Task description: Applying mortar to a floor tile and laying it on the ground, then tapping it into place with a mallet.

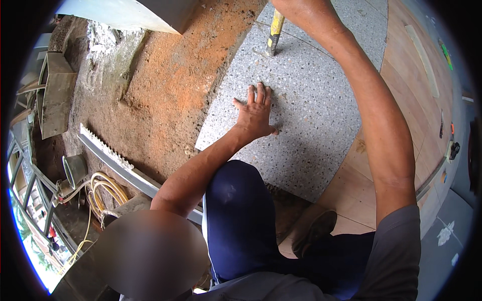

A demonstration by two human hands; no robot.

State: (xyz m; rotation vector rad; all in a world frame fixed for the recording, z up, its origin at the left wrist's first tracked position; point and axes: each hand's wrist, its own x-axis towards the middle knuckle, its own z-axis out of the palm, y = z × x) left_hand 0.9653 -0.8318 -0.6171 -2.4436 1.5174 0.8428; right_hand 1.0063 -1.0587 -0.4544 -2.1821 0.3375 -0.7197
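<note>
My left hand [254, 110] is spread with its fingers apart on a speckled grey terrazzo tile [311, 145] in the middle of the view. At the top, my right hand [296, 10] grips a tool with a yellow-and-black handle [276, 30], whose lower end meets the tile's surface above my left hand. The part inside and beyond my fist is cut off by the picture's edge. My knee in dark blue trousers is bent beside the tile's near edge.
Sandy rough bedding [165, 85] lies left of the tile, with a long notched metal bar [115, 160]. Coiled yellow hose [108, 188] and metal items [57, 98] are farther left. Light wood-look flooring [401, 85] runs along the right, with small tools. A grey block [150, 10] stands top left.
</note>
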